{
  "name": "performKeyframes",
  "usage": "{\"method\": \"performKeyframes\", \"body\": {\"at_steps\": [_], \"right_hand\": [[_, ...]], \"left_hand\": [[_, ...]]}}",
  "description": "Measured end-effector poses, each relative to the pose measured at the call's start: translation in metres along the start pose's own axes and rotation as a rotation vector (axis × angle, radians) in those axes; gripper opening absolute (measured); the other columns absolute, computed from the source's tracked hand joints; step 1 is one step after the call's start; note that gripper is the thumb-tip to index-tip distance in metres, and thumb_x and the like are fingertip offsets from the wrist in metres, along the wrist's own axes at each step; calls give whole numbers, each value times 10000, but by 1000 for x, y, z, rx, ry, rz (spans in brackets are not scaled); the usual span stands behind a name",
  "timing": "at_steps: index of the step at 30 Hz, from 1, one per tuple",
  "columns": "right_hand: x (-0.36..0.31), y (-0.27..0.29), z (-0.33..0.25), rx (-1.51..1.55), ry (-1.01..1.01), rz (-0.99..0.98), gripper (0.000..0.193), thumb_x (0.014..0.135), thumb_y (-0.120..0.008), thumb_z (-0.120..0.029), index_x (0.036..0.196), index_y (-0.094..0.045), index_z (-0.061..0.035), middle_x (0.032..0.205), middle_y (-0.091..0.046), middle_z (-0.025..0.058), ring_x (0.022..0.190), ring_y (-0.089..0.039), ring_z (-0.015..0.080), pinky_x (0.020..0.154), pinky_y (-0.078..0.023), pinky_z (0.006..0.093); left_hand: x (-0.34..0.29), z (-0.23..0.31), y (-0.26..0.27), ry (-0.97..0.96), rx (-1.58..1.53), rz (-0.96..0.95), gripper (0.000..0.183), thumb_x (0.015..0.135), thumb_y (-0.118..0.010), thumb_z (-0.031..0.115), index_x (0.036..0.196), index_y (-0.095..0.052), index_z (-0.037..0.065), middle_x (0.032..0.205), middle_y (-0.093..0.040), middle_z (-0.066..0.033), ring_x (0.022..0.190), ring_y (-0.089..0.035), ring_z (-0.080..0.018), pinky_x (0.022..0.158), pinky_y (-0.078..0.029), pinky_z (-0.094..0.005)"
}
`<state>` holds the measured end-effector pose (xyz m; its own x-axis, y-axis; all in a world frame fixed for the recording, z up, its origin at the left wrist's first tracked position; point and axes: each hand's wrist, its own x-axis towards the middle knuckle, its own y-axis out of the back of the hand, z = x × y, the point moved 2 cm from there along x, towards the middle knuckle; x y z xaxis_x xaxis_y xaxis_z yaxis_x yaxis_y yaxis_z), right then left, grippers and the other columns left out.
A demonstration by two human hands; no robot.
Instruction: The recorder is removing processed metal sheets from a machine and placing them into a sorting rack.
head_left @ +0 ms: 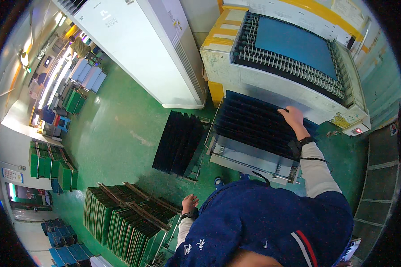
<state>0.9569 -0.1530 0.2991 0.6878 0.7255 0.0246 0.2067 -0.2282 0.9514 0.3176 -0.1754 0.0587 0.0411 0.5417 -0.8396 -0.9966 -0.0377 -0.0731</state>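
Observation:
My right hand (293, 118) is closed over the upper edge of a dark panel at the right end of a rack. Several thin dark panels (254, 122) stand there side by side in the white-framed rack (249, 168), right in front of me. My left hand (190, 204) hangs low at my left side with its fingers curled, and I see nothing in it. It is nearest to a rack of green-edged boards (129, 218), apart from them. Dark bands circle both my wrists.
A roller conveyor machine (289, 62) carrying a blue panel (296, 44) stands ahead. Left of it rises a tall white cabinet (151, 53). Another group of dark panels (178, 142) stands on the green floor (120, 124). A person (80, 46) is far off at left.

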Motion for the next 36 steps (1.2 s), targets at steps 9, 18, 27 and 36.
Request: {"method": "performKeyframes", "body": {"at_steps": [9,18,27,36], "right_hand": [[1,0,0,-3,13,6,480,719,-574,-504,700,-591,-25,727,-582,176,730,-566,338,635,-433,403],[2,-2,3,8,10,25,465,713,-584,-489,704,-591,-24,729,-582,182,727,-563,344,630,-430,406],[-2,2,-2,31,-1,34,469,705,-594,-487,686,-584,-19,713,-574,188,720,-557,351,617,-419,414],[-3,2,-2,22,13,39,481,709,-590,-493,688,-583,-12,702,-572,191,713,-557,354,620,-421,416]], "left_hand": [[-4,3,-4,4,-20,10,346,838,-541,204,1118,-476,11,961,-577,-141,739,-597,-273,508,-481,-320],[-5,4,-5,6,2,15,349,828,-557,222,1108,-487,25,967,-580,-133,747,-597,-266,527,-471,-327],[-1,1,-3,20,-6,15,361,836,-550,216,1136,-463,34,976,-579,-136,743,-597,-270,513,-470,-325],[-2,-1,-3,11,21,20,363,840,-546,214,1134,-458,19,965,-573,-134,743,-596,-268,504,-477,-320]]}}
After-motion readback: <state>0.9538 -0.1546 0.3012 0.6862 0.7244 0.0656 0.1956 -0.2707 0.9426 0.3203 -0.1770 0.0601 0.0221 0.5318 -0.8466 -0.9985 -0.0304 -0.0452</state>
